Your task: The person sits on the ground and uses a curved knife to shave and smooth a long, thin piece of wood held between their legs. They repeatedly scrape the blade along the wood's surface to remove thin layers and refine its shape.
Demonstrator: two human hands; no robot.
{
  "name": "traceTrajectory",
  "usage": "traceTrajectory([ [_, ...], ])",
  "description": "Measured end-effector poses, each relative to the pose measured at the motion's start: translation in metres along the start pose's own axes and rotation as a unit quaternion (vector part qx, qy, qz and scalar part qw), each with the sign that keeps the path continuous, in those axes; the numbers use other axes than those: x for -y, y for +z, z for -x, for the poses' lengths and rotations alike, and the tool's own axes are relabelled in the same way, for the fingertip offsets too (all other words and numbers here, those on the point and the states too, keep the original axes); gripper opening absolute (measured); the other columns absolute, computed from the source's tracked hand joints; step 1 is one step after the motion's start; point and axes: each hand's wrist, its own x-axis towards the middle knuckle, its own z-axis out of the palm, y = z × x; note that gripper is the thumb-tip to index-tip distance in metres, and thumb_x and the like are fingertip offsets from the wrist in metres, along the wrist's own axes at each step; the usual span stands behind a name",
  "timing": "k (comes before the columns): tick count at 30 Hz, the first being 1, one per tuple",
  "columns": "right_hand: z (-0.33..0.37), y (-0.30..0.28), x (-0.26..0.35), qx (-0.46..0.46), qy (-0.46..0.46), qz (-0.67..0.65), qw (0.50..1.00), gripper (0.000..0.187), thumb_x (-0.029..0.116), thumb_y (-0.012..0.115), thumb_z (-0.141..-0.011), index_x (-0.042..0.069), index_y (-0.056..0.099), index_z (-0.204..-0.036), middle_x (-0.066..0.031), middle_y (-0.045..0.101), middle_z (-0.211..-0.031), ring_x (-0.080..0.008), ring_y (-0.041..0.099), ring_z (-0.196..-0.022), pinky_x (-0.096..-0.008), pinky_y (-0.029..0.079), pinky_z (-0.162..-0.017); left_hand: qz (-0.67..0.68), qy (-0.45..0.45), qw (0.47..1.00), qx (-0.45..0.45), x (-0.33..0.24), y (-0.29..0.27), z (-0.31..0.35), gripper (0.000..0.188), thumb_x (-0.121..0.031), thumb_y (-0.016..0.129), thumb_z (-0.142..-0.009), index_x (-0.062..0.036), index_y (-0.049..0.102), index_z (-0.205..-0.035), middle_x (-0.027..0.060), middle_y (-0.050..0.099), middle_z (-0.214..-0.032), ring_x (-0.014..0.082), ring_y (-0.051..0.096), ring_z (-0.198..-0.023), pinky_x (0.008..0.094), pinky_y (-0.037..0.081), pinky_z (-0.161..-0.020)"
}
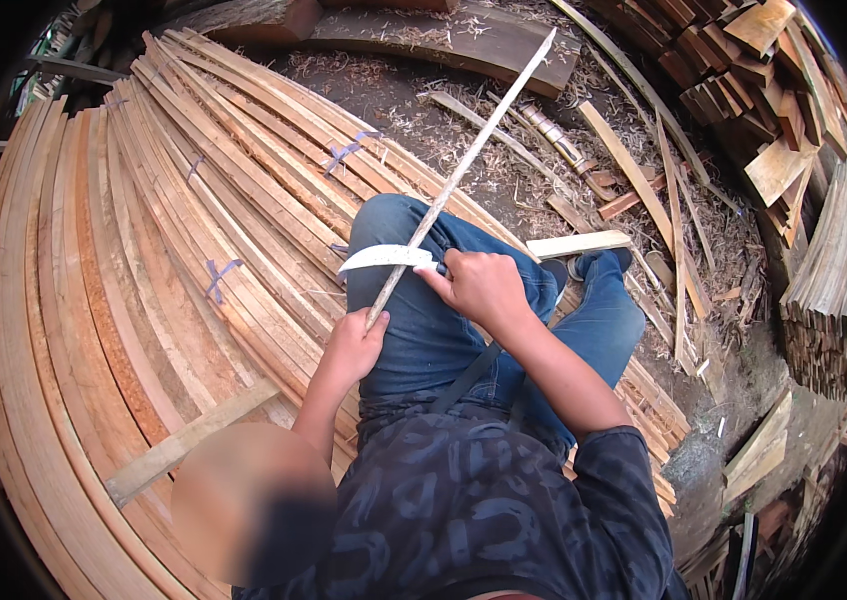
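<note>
Holding a long, slim stick (pixel 468 165) aslant above the left leg (pixel 379 222), in blue jeans: lower end at the left hand (pixel 353 343), far end tapering out over the ground (pixel 354 85). Whether it bears on the knee, cannot tell. Left fingers clamped around the stick near its lower end. Right hand (pixel 489 287) above and to the right, fingers closed on the dark handle of a knife (pixel 374 257) with a pale, curved blade. Blade lies crosswise at the stick, just above the left grip, tip pointing left; whether the edge bites is too fine to tell.

Step in hand, by my reading: shaving or trimming the stick. Next move probably calls for a firm left grip and a shallow blade angle, stroke directed away from the left fingers; the knife sits near them and the leg, so a slip could cut either.

Farther out: long sawn slats (pixel 74 300) fan out beneath and to the left, some bound with purple ties (pixel 342 152); a short crosspiece (pixel 194 440) lies over them. Shavings (pixel 539 180) litter the ground beyond, with loose strips (pixel 634 183) and a striped cylinder (pixel 556 138) among them. Stacked offcuts (pixel 764 130) at upper right, a bundle of pale slats (pixel 832 290) below.
</note>
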Motion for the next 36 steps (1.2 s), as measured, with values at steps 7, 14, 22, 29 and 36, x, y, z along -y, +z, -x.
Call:
traceTrajectory([
  [7, -0.051, 0.005, -0.076, 0.028, 0.057, 0.126, 0.990, 0.059, 0.060, 0.054, -0.088, 0.008, 0.062, -0.062, -0.0125, 0.062, -0.055, -0.0297, 0.064, -0.051, -0.0420, 0.048, -0.046, 0.049, -0.028, 0.996, 0.063, 0.032, -0.008, -0.039, 0.039, -0.030, 0.052, -0.098, 0.0067, 0.061, -0.087, 0.0263, 0.062, -0.075, 0.0412, 0.062, -0.075, 0.0440, 0.048, -0.071],
  [14, -0.087, -0.007, -0.117, -0.013, 0.224, 0.149, 0.963, 0.065, 0.058, 0.047, -0.094, 0.001, 0.064, -0.068, -0.0210, 0.063, -0.064, -0.0386, 0.066, -0.065, -0.0480, 0.052, -0.061, 0.144, -0.009, 0.985, 0.093, 0.046, -0.007, -0.049, 0.039, -0.029, 0.052, -0.098, 0.0076, 0.060, -0.088, 0.0239, 0.061, -0.072, 0.0382, 0.062, -0.070, 0.0419, 0.048, -0.069],
  [22, -0.052, -0.063, -0.109, 0.005, 0.328, 0.079, 0.941, 0.056, 0.052, 0.054, -0.093, -0.001, 0.068, -0.078, -0.0208, 0.061, -0.060, -0.0391, 0.064, -0.063, -0.0477, 0.048, -0.060, 0.117, -0.018, 0.990, 0.078, 0.040, -0.011, -0.048, 0.038, -0.028, 0.052, -0.098, 0.0073, 0.061, -0.088, 0.0275, 0.062, -0.075, 0.0433, 0.063, -0.076, 0.0452, 0.049, -0.070],
  [29, -0.032, 0.002, -0.017, 0.095, 0.026, 0.058, 0.993, 0.055, 0.056, 0.061, -0.086, 0.007, 0.058, -0.061, -0.0126, 0.056, -0.051, -0.0307, 0.060, -0.047, -0.0414, 0.047, -0.045, -0.063, 0.008, 0.998, -0.007, 0.021, -0.001, -0.032, 0.034, -0.029, 0.054, -0.096, 0.0027, 0.058, -0.083, 0.0264, 0.064, -0.073, 0.0458, 0.063, -0.070, 0.0522, 0.050, -0.065],
  [36, -0.060, -0.030, -0.117, 0.036, 0.162, 0.221, 0.961, 0.064, 0.061, 0.054, -0.089, 0.004, 0.064, -0.062, -0.0165, 0.061, -0.055, -0.0320, 0.064, -0.054, -0.0410, 0.050, -0.049, -0.144, 0.027, 0.988, -0.040, 0.030, 0.005, -0.020, 0.031, -0.030, 0.056, -0.094, -0.0002, 0.051, -0.086, 0.0238, 0.065, -0.072, 0.0440, 0.065, -0.070, 0.0531, 0.049, -0.063],
])
